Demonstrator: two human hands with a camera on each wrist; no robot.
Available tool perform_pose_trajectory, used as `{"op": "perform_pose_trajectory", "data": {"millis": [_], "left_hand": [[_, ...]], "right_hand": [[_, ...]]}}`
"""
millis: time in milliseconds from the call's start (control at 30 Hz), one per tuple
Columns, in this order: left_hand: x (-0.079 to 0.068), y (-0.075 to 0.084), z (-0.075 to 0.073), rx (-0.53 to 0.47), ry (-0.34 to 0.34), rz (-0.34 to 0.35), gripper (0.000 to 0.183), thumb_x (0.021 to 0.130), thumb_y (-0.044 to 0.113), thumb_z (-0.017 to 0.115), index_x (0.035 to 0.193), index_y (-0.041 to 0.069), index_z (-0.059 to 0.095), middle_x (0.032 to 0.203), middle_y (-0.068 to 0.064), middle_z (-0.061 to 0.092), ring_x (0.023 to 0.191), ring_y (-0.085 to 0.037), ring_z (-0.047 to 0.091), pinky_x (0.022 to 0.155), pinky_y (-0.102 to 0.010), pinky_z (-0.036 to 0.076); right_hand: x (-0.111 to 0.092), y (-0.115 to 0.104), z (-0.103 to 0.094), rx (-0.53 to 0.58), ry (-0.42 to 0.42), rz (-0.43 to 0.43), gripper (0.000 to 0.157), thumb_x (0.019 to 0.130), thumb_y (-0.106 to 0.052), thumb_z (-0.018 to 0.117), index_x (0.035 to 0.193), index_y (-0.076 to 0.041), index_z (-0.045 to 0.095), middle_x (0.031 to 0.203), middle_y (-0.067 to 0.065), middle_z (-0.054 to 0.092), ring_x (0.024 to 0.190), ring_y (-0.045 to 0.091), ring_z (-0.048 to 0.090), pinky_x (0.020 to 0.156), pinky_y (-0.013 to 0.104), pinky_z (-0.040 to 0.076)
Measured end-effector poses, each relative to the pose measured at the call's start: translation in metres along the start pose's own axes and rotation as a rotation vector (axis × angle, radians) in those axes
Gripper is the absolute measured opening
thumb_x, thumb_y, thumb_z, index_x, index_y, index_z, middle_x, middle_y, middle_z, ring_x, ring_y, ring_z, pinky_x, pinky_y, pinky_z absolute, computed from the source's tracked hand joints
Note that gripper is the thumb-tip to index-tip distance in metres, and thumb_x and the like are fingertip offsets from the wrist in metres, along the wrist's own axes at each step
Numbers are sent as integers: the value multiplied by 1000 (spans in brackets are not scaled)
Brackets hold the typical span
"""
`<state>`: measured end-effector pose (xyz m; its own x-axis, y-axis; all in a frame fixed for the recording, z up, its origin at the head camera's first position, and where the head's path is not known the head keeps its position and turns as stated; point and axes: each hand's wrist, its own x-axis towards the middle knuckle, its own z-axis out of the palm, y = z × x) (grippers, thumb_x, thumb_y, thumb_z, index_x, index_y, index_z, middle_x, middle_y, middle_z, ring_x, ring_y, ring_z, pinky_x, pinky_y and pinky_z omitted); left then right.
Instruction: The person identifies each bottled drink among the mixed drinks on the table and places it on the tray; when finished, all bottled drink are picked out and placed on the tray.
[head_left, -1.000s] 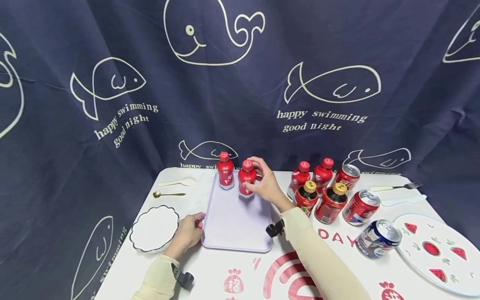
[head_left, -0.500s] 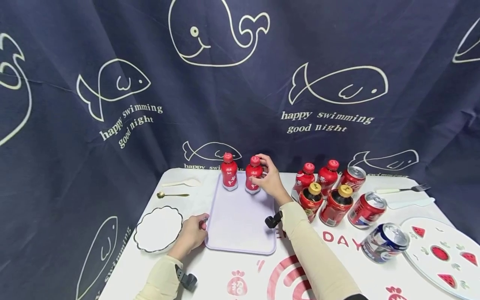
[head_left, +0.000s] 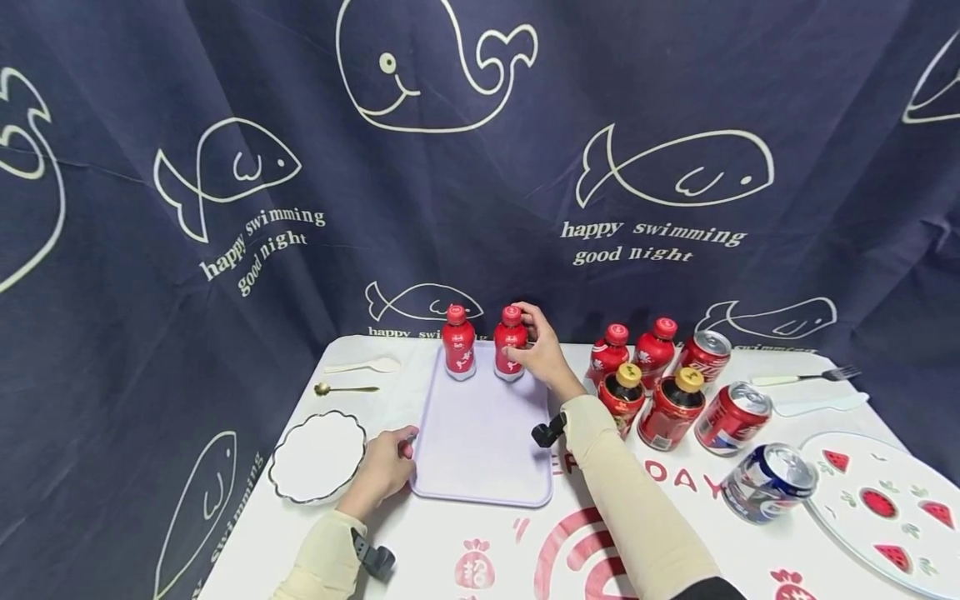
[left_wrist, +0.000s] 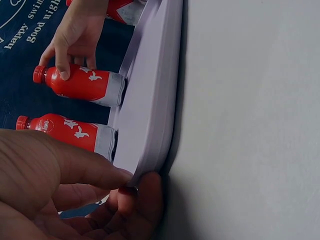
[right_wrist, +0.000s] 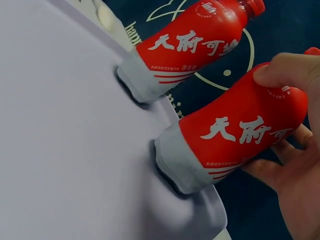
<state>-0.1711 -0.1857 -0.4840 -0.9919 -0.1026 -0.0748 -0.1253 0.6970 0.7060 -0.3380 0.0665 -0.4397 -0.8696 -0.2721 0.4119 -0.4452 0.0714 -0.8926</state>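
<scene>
1. Steadiness probably matters most: the right hand does best to hold the red bottle upright, base flat, and loosen evenly so it doesn't tip or knock the second bottle beside it.
2. Light, firm pressure from the left hand, whose thumb and fingers pinch the left rim of the tray, should stop it sliding.
3. Right thumb and fingers curl around the red bottle's upper body, gap filled by it; its base appears to rest near the tray's far right corner, below the fingers.
</scene>
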Motion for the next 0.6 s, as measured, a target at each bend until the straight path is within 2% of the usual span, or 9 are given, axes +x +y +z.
{"op": "perform_pose_trajectory", "data": {"millis": [200,300,467,600], "left_hand": [[-1,2,0,-5,-3,-3,57,65,-9,56,121,0,57,65,1,46,49,-10,38,37,-20,35],[-2,2,-1,-3,6,-3,57,64,-9,56,120,0,58,65,1,46,48,-9,39,37,-20,36],[-2,3,-1,-17,4,-3,57,64,-9,55,121,-1,57,66,1,46,47,-9,39,37,-19,36],[-4,3,-1,-23,-1,-14,57,65,-9,55,122,0,57,67,0,46,48,-10,39,37,-19,36]], "right_hand": [[-11,-9,-3,-46,12,4,92,66,8,72,142,-3,23,130,28,37,117,42,41,93,61,38],[-20,-19,-3,-92,32,-1,93,67,5,72,142,1,18,132,31,33,120,45,37,94,64,35],[-46,-41,-5,-203,26,-32,95,66,1,75,142,0,19,134,27,30,122,43,35,96,59,37],[-70,-41,-10,-322,9,-64,101,64,-8,79,144,-7,18,138,18,30,125,35,37,97,51,41]]}}
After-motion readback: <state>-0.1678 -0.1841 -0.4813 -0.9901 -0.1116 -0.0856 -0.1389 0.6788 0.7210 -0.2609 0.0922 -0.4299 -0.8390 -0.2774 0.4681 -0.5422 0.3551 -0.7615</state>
